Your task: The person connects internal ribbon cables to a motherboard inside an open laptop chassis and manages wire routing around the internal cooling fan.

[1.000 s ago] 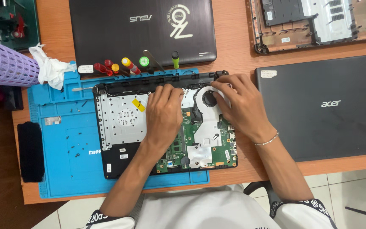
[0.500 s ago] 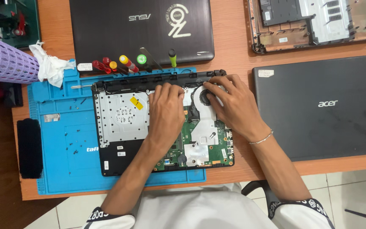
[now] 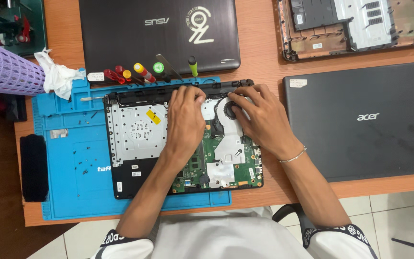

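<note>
Both hands palm-down on the opened laptop, forearms reaching up from the bottom edge and converging slightly. Left hand lies flat over the middle of the board, fingertips bent onto the black hinge strip at the far edge. Right hand sits beside the round fan, fingers curled down onto the strip's right end. Hands are apart, a gap between them, each pressing on the chassis; whether either pinches anything cannot be told. Thin bracelet on the right wrist.

Count: one opened laptop on the blue mat; two closed laptops, one beyond the mat, one to the right; one stripped shell at top right. About six screwdrivers in a row along the mat's far edge. One purple basket, one white rag.

Opened laptop's long axis runs left-right, hinge edge away from the person, green board on its right half, silver plate on the left.
</note>
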